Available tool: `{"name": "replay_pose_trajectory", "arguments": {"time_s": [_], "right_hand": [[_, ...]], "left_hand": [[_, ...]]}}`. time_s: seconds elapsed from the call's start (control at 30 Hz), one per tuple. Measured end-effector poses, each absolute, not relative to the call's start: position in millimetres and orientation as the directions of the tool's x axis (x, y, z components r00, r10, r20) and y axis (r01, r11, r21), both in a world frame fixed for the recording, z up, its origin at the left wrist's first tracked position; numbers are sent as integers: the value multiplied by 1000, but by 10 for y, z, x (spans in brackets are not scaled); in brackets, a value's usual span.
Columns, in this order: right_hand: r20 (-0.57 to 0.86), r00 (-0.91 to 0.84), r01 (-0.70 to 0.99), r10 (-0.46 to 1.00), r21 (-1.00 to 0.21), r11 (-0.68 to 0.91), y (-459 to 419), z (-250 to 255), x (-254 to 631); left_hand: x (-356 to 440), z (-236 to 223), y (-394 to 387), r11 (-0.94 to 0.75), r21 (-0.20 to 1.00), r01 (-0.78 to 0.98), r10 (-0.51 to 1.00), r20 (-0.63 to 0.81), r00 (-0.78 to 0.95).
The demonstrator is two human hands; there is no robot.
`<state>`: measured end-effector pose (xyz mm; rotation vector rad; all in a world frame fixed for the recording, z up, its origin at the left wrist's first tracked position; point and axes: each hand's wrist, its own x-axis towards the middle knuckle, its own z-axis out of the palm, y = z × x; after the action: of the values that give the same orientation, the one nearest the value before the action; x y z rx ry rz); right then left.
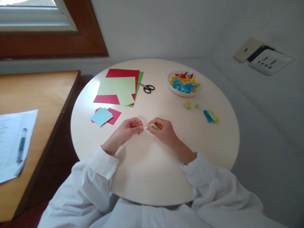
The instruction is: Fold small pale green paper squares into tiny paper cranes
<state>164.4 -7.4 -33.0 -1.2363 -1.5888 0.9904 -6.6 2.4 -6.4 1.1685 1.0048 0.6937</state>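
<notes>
Between my two hands, over the middle of the round table, is a small folded piece of pale green paper. My left hand pinches its narrow left tip between thumb and fingers. My right hand is closed round its wider part, hiding some of the folds. To the right, a few small folded paper cranes in green and yellow lie on the table. Beyond them a white bowl holds several folded cranes in blue, yellow and red.
Black-handled scissors lie against a stack of red and green paper sheets. Small light blue squares rest on red ones at the left. Blue and yellow folded papers lie right. A wooden desk bears a pen on paper.
</notes>
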Motion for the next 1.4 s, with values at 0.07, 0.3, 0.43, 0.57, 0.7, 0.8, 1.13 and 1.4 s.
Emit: {"name": "replay_pose_trajectory", "arguments": {"time_s": [0.07, 0.3, 0.43, 0.57, 0.7, 0.8, 1.13, 1.4], "right_hand": [[166, -125, 299, 978, -934, 197, -75, -323, 1644], [176, -157, 303, 972, -928, 217, -85, -338, 1631], [178, -175, 283, 968, -933, 222, -88, -343, 1628], [185, -182, 286, 966, -930, 232, -84, -342, 1629], [191, -178, 283, 965, -930, 236, -84, -340, 1630], [198, -173, 276, 965, -931, 240, -85, -348, 1632], [283, -183, 206, 941, -925, 318, -86, -385, 1646], [356, -194, 210, 914, -895, 393, -90, -384, 1648]], "left_hand": [[-65, -64, 25, 287, 957, 41, 861, -277, 427], [-70, -100, 26, 280, 957, 74, 853, -284, 438], [-57, -108, 27, 282, 958, 53, 861, -278, 426], [-40, -114, 26, 262, 963, 57, 873, -262, 411], [-42, -121, 29, 228, 972, 62, 879, -233, 416], [-45, -112, 26, 199, 978, 63, 885, -206, 418], [-46, -76, 2, 174, 983, 56, 890, -181, 418], [-38, -70, -2, 205, 978, 24, 886, -196, 420]]}}
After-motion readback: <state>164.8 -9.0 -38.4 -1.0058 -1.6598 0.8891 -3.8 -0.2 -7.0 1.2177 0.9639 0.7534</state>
